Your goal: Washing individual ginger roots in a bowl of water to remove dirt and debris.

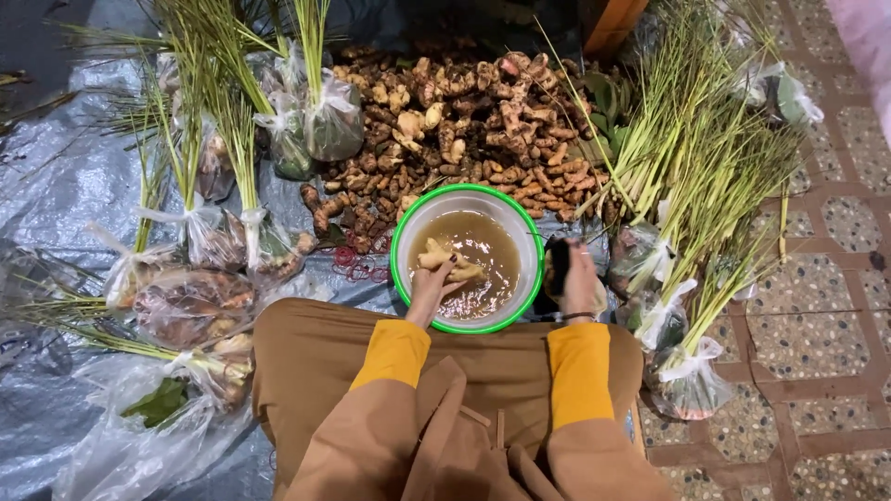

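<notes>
Grey plastic sheet (65,186) over paved ground. Ginger root (444,260) in murky water of green-rimmed basin (401,232), grasped by left hand (430,286). Right hand (577,278) just beside basin, clenched on dark brush (558,264). Beyond: ginger pile (464,121); lemongrass bundles (687,158) alongside.

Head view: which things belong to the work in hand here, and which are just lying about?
In hand:
- left hand holding a ginger root in murky water
- green-rimmed bowl
- right hand gripping a dark tool
- ginger pile, likely supply

Lying about:
- bagged lemongrass bundles
- red rubber bands
- plastic sheet
</notes>
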